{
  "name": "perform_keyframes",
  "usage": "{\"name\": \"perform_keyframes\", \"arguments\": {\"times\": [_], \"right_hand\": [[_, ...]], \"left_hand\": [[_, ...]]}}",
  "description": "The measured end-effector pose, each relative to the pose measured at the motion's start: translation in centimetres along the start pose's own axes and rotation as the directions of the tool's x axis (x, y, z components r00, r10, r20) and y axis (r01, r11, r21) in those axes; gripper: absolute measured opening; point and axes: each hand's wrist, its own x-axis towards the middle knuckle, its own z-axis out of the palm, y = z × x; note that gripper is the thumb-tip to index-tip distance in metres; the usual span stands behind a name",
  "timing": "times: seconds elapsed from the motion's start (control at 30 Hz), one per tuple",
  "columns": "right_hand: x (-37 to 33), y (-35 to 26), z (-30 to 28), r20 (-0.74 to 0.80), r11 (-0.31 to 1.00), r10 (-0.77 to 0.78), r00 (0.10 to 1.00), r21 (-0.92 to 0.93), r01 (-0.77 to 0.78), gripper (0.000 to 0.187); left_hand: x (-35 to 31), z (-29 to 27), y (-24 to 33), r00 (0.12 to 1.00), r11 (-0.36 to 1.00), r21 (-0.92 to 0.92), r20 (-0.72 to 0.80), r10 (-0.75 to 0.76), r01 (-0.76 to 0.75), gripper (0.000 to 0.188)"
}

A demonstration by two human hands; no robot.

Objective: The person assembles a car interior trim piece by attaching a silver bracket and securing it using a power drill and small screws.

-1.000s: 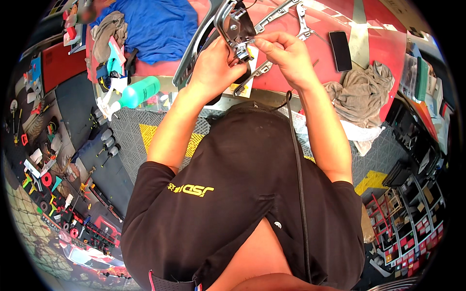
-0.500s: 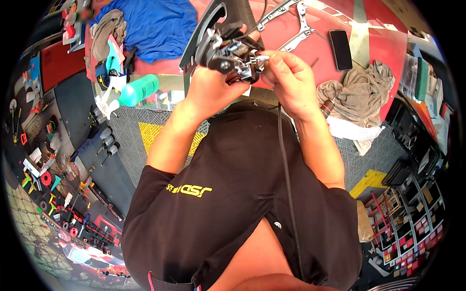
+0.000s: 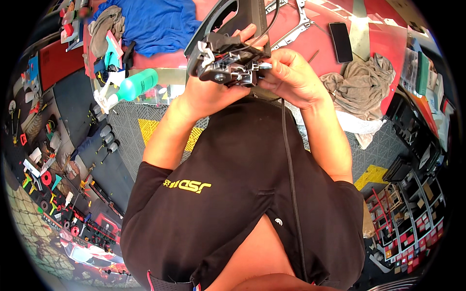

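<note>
A black mechanism with several bright metal parts is gripped in my left hand, whose fingertips show over its far side. Its exact kind I cannot make out. At its right end, my right hand pinches a small silver pin-like piece between thumb and fingers. Behind the mechanism rise a curved black trim piece with a long opening and a dark flat panel; whether they join the mechanism is hidden. A thin black cable arches down past the panel.
On the red surface lie a phone, a silver-grey frame, a blue cloth and a brown-grey cloth. A green spray bottle lies at the left. A dark cord hangs along my shirt.
The mechanism has turned slightly in my left hand, and the trim and panel behind show more. My right hand has shifted a little right and down, keeping its pinch.
</note>
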Motion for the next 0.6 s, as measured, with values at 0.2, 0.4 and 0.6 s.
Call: {"name": "perform_keyframes", "arguments": {"times": [0.2, 0.4, 0.6], "right_hand": [[-0.7, 0.1, 1.0, -0.073, 0.999, 0.003, 0.997, -0.05, -0.007, 0.027], [-1.1, 1.1, 2.3, -0.153, 0.999, -0.044, 0.987, -0.035, 0.039, 0.032], [-1.1, 2.5, 4.2, -0.341, 0.891, -0.384, 0.858, -0.381, 0.248, 0.025]], "left_hand": [[-0.4, 0.2, 0.0, 1.0, 1.0, -0.013, 0.017, 0.008, -0.008, 0.059], [-1.0, 0.4, 0.1, 1.0, 0.997, -0.071, 0.022, -0.007, 0.008, 0.062], [-1.0, 0.7, 0.1, 0.998, 1.0, 0.008, -0.068, 0.007, -0.006, 0.062]]}}
